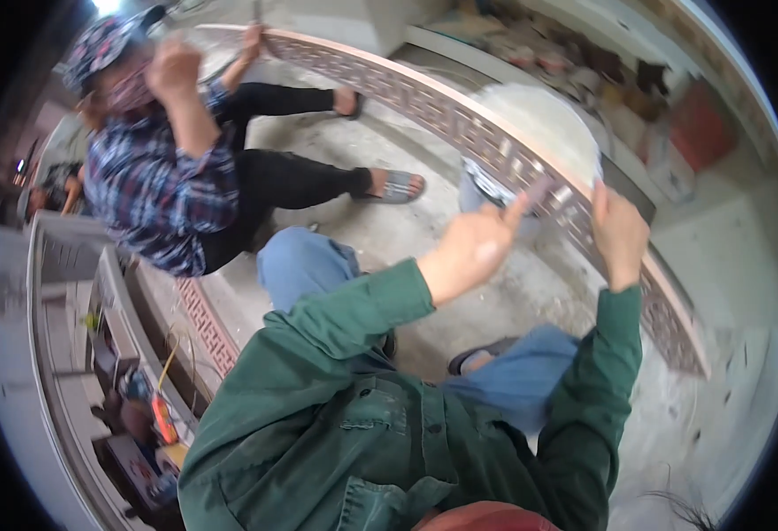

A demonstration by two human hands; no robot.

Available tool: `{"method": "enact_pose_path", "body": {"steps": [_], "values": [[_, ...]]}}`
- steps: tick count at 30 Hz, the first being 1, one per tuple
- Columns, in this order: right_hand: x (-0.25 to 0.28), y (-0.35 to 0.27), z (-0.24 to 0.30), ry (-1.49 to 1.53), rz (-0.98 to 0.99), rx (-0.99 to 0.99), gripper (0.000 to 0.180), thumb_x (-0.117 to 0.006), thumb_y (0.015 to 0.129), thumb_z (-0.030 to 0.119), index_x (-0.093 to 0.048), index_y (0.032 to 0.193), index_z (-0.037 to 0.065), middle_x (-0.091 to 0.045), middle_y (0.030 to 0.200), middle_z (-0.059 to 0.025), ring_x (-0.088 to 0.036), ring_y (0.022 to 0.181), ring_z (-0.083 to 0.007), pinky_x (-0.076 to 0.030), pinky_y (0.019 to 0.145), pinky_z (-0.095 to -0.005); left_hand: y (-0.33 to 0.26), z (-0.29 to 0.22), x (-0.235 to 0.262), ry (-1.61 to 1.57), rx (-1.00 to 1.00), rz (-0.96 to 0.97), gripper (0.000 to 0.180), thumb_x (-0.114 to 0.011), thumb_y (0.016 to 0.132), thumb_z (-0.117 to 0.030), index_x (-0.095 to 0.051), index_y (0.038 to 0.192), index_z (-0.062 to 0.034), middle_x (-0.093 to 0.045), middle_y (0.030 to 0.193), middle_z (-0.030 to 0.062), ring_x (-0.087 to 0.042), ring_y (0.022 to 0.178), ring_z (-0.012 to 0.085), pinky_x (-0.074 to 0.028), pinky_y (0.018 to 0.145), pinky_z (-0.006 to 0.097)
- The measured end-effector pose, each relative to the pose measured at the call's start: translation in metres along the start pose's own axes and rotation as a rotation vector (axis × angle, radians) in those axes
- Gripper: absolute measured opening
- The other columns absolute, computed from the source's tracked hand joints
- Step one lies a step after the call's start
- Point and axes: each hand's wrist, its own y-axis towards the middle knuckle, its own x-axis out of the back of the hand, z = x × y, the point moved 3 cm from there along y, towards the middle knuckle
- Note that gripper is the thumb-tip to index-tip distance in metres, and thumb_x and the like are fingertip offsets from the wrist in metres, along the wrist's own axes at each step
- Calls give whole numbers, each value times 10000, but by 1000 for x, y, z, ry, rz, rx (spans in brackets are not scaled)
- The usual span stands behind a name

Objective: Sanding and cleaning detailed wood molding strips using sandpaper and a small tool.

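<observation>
A long wooden panel with cut-out lattice fretwork (433, 104) runs from the upper left down to the lower right before me. My right hand (621, 232) grips its upper edge near the right end. My left hand (473, 251) is closed, with its index finger stretched toward the lattice. A small brownish-pink piece (541, 189) shows at that fingertip against the panel; its kind is unclear. Behind the panel stands a round, pale-topped support (544, 111), partly hidden by it.
A co-worker in a plaid shirt (154, 190) sits at the left, one hand on the panel's far end. Another fretwork strip (205, 323) lies on the floor. A cabinet (66, 354) with an orange-handled tool (164, 416) stands lower left. Clutter and a red bag (697, 124) fill the upper right.
</observation>
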Motion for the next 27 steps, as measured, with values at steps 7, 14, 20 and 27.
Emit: {"method": "enact_pose_path", "body": {"steps": [7,14,20,27], "values": [[4,2,-2,30,14,-16,536,-415,953,484,-692,778,60,-666,789,-190,-637,774,-402,-491,674,-479,41,3,-11,56,-137,-130,581,-528,765,-6,-467,1341,35,-595,696,173,-609,566,320,-492,502,414],[11,-8,-8,-9,23,-35,534,-417,955,481,-699,768,68,-666,766,-184,-640,752,-390,-492,659,-477,21,-9,1,175,-130,-46,579,-540,759,-14,-490,1335,11,-599,702,172,-616,541,299,-486,461,391],[12,-13,0,35,-5,-12,537,-420,956,477,-695,755,61,-659,733,-181,-636,723,-393,-490,640,-480,23,-12,-3,200,-155,-129,538,-541,777,-26,-526,1314,-11,-594,672,150,-617,551,291,-487,481,399],[14,-27,-9,57,-60,20,547,-436,950,479,-689,715,56,-655,721,-183,-632,700,-396,-487,613,-480,-17,-4,27,121,-65,-32,475,-579,865,-108,-526,1337,-106,-600,699,163,-609,576,341,-495,513,423]]}}
